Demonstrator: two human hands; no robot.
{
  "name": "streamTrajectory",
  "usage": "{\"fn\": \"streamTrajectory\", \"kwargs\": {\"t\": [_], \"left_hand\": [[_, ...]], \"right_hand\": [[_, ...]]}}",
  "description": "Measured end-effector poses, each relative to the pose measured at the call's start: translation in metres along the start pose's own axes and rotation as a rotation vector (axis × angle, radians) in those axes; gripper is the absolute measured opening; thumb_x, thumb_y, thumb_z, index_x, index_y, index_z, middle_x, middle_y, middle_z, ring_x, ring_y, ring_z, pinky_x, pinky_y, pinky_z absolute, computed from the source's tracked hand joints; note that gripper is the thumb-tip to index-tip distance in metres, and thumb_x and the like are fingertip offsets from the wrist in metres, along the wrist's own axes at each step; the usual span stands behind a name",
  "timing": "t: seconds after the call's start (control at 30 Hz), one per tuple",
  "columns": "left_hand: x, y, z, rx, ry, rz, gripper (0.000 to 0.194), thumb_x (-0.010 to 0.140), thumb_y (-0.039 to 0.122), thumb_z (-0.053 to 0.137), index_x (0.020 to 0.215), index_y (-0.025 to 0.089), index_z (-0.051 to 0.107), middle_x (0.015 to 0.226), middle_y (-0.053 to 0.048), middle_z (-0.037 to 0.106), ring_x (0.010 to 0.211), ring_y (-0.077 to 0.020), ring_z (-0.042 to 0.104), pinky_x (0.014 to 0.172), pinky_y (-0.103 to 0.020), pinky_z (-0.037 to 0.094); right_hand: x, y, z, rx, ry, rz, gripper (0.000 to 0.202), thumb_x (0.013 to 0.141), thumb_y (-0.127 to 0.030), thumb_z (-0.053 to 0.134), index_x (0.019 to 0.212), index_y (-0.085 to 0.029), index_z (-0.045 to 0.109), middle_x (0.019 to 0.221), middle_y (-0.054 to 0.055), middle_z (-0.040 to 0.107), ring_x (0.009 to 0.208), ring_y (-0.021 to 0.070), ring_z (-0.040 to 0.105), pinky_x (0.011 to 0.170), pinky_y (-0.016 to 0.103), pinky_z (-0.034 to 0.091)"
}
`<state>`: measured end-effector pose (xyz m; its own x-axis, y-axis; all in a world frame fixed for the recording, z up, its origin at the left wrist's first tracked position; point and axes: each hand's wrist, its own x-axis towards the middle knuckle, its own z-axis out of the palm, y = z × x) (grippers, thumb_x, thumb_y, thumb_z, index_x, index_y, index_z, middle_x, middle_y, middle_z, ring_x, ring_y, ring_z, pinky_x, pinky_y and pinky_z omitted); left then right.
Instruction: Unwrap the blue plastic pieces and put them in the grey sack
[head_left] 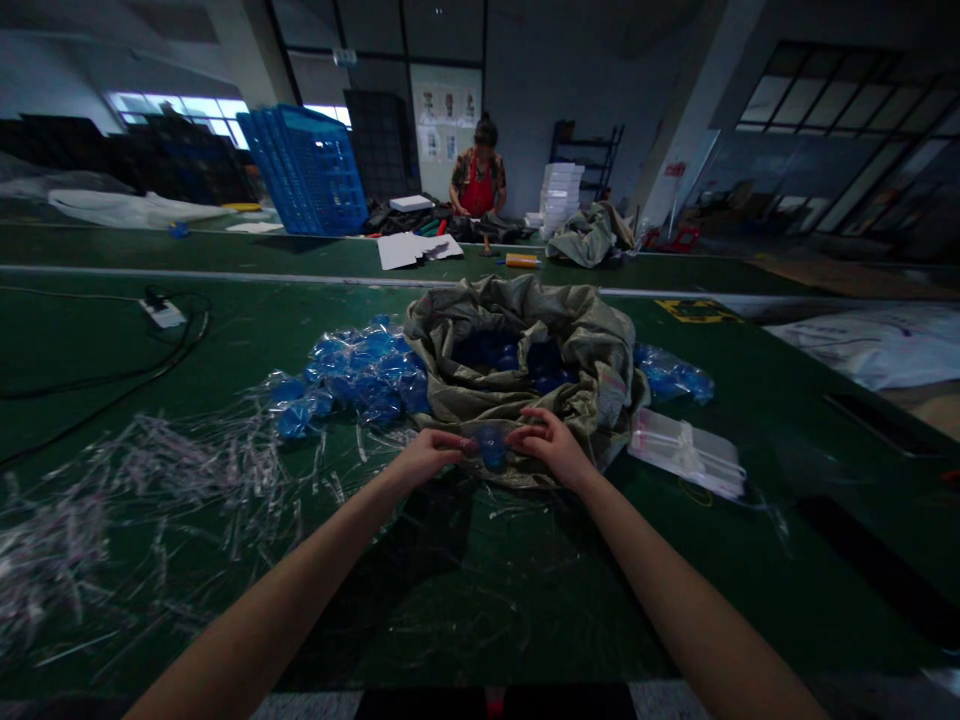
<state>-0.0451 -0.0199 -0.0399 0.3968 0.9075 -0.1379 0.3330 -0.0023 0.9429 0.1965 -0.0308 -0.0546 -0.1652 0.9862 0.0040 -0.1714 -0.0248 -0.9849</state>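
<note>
Between my two hands hangs a small clear plastic bag (493, 447) with a blue item in it; the item's kind is hard to make out. My left hand (437, 449) pinches the bag's left edge, and my right hand (549, 446) grips its right side with fingers bent. Just beyond them stands a grey-green woven sack (600, 335), its rim rolled down, with dark blue things (487, 350) inside. Left of the sack lies a heap of bagged blue pieces (360, 370). More bagged blue pieces (675, 375) sit at its right.
Torn clear strips (202, 470) cover the table's left side. A stack of flat plastic bags (686, 450) lies right of the sack, a dark phone (877, 425) farther right. A power strip (161, 313) with cables is at left. Across the tables, a person in a red apron (478, 187) stands near blue crates (304, 170).
</note>
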Motion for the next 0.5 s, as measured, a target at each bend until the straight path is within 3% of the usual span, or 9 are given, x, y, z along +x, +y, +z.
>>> {"fn": "streamTrajectory", "kwargs": {"t": [0.17,0.37,0.5], "left_hand": [[0.004,-0.011,-0.001,-0.014,0.057,0.156,0.029,0.068,0.030,0.065,0.092,0.017,0.075,0.109,-0.005,0.070,0.105,-0.0251,0.061,0.093,-0.036,0.044],[0.010,-0.002,0.005,-0.052,0.193,0.093,0.030,0.071,0.037,0.068,0.093,0.016,0.074,0.086,-0.006,0.074,0.080,-0.0198,0.065,0.072,-0.028,0.048],[0.009,0.004,0.005,0.011,0.208,0.048,0.036,0.076,0.047,0.062,0.083,0.015,0.076,0.077,-0.006,0.074,0.068,-0.0178,0.062,0.059,-0.025,0.042]], "right_hand": [[0.002,0.004,-0.002,-0.112,0.020,-0.053,0.048,0.064,-0.019,0.068,0.108,-0.023,0.050,0.096,0.003,0.071,0.088,0.0207,0.069,0.076,0.034,0.055],[0.012,0.008,0.010,-0.183,0.124,-0.115,0.048,0.064,-0.028,0.074,0.106,-0.023,0.053,0.088,0.003,0.070,0.080,0.0194,0.067,0.058,0.026,0.051],[0.014,0.007,0.015,-0.252,0.224,-0.110,0.040,0.067,-0.034,0.071,0.101,-0.023,0.052,0.081,0.000,0.066,0.060,0.0149,0.061,0.043,0.022,0.044]]}}
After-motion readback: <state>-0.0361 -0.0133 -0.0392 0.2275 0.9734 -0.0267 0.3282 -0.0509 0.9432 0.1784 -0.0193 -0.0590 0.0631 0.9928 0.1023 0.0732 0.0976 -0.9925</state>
